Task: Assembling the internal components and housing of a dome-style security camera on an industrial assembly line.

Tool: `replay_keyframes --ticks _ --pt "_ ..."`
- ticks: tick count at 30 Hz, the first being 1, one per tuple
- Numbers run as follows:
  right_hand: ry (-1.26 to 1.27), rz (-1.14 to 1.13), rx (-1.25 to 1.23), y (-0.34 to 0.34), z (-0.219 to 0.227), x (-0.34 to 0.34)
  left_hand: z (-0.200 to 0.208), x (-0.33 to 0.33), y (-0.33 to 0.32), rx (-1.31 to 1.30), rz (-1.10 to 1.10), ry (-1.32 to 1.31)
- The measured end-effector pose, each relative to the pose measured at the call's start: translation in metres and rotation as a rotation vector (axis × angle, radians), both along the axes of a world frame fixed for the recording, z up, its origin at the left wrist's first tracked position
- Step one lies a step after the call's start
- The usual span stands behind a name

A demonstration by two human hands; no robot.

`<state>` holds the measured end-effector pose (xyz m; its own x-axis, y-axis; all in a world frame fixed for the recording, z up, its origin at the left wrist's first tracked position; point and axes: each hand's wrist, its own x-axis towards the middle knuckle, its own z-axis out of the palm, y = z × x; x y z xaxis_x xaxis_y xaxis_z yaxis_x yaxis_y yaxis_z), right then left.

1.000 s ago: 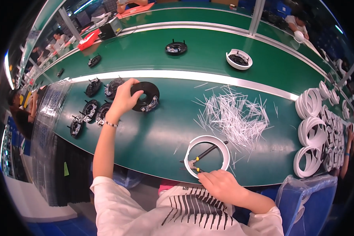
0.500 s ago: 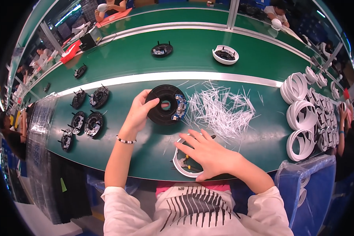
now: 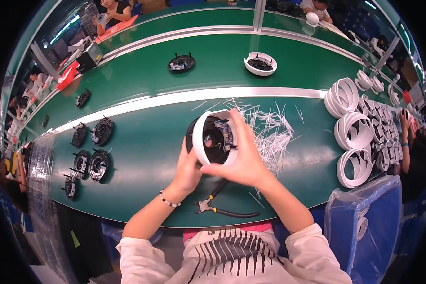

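Both hands meet over the green table. My left hand holds a round black disc part from below and behind. My right hand grips a white ring that sits around the face of the black part, fingers along its right rim. The two pieces are tilted up toward me, above the table. Black-handled pliers lie on the table just under my wrists. A loose heap of thin white strips is spread to the right of my hands.
Several black disc parts lie in a group at the left. Stacks of white rings line the right end. A black part and a white-ringed one sit on the far belt. A blue bag-lined bin stands at lower right. Other people work beyond.
My left hand brought the black disc from the left pile to the middle. My right hand lifted the white ring off the table and set it around the disc; the pliers stayed down.
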<state>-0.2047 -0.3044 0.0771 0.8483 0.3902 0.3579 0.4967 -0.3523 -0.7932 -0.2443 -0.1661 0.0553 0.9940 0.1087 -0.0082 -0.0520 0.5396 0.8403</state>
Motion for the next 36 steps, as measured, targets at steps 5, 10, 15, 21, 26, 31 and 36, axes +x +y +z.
replay_keyframes --ticks 5,10,15,21,26,31,36 --pt "-0.012 0.139 0.006 0.001 0.001 -0.005 0.001 -0.003 0.028 -0.471 -0.488 0.051" --pt "-0.029 0.169 -0.06 0.004 0.003 -0.009 0.0 0.005 0.026 -0.429 -0.369 0.234" --pt "0.032 0.175 0.044 0.004 0.002 -0.01 0.002 0.004 0.024 -0.435 -0.346 0.188" --pt "-0.255 0.133 -0.064 0.011 0.001 -0.02 0.005 -0.004 0.018 -0.412 -0.277 0.138" --pt "-0.305 0.177 -0.077 0.012 -0.003 -0.017 0.004 -0.004 0.022 -0.436 -0.253 0.136" --pt "-0.261 0.239 -0.006 0.011 -0.008 -0.01 -0.006 -0.002 0.027 -0.494 -0.286 0.098" --pt "-0.235 0.271 0.006 0.014 -0.003 -0.016 0.006 -0.007 0.025 -0.506 -0.305 0.136"
